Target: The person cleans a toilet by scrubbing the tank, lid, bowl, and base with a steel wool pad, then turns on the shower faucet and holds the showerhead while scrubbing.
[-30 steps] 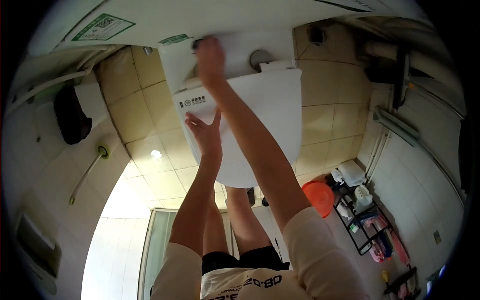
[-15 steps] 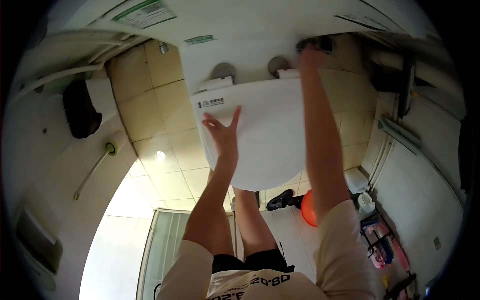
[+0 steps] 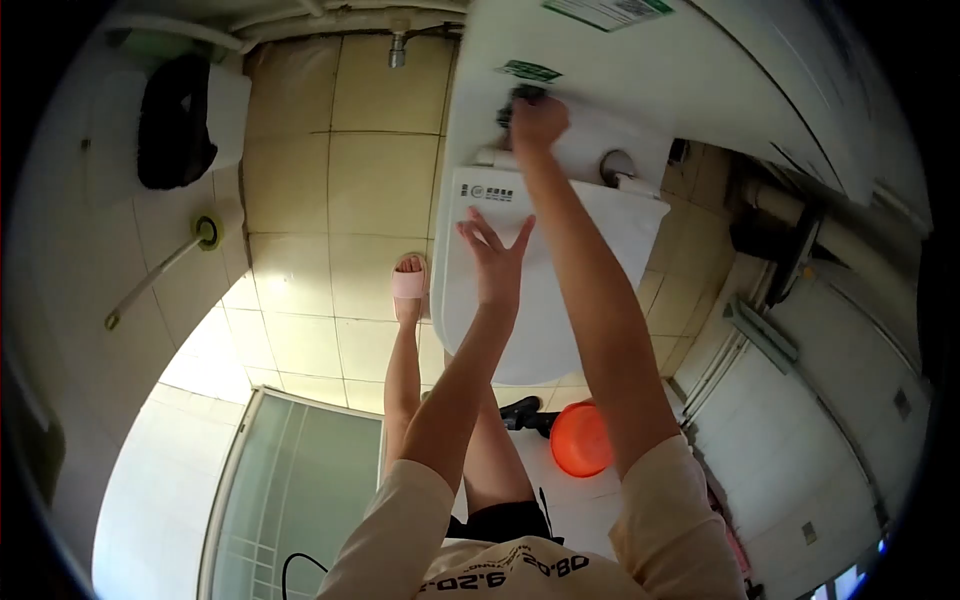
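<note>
The white toilet lid is down, with printed dark markings near its rear left corner. Above that corner, my left hand hovers with fingers spread and holds nothing; whether it touches the lid I cannot tell. Farther back, my right hand is closed on a dark, crumpled cloth, blurred by motion. The cloth is at the white ledge behind the lid, near the left hinge. A round grey cap shows by the right hinge, while my right hand and forearm cover part of the ledge.
The white tank with green labels rises behind the ledge. A metal valve is at the back left wall. A long-handled brush is on the left. An orange basin sits low right, near a glass door.
My right hand has moved the dark cloth from the ledge's right end to its left end. My left hand stays spread over the lid. The view has turned, and a pink slipper now shows.
</note>
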Demonstrator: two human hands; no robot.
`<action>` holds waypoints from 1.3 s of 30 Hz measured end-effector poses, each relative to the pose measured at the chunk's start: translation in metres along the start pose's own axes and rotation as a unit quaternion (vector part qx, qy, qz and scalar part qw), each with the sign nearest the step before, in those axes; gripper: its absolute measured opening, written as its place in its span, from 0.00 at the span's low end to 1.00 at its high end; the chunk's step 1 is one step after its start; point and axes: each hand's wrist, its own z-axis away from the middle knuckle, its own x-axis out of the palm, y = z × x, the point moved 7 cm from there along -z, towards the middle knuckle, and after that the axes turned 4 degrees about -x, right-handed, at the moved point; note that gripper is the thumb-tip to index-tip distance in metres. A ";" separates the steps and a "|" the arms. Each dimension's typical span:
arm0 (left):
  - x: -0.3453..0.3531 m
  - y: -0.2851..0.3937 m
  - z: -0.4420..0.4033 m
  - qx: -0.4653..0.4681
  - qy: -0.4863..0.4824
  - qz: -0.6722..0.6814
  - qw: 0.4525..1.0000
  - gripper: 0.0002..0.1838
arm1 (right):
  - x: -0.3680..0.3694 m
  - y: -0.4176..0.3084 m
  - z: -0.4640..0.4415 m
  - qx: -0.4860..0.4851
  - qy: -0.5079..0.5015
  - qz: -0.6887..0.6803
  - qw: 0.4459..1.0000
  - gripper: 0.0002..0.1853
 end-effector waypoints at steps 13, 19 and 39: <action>0.001 -0.019 0.017 0.044 0.016 0.130 0.990 0.33 | 0.013 -0.136 0.047 -0.664 -0.059 0.271 0.695 0.05; 0.008 -0.018 0.021 0.070 -0.002 0.120 0.990 0.32 | -0.081 -0.195 0.047 -0.662 0.095 0.415 0.617 0.10; 0.010 -0.014 0.021 0.074 0.022 0.090 0.993 0.34 | -0.146 -0.132 0.029 -0.690 0.124 0.341 0.626 0.13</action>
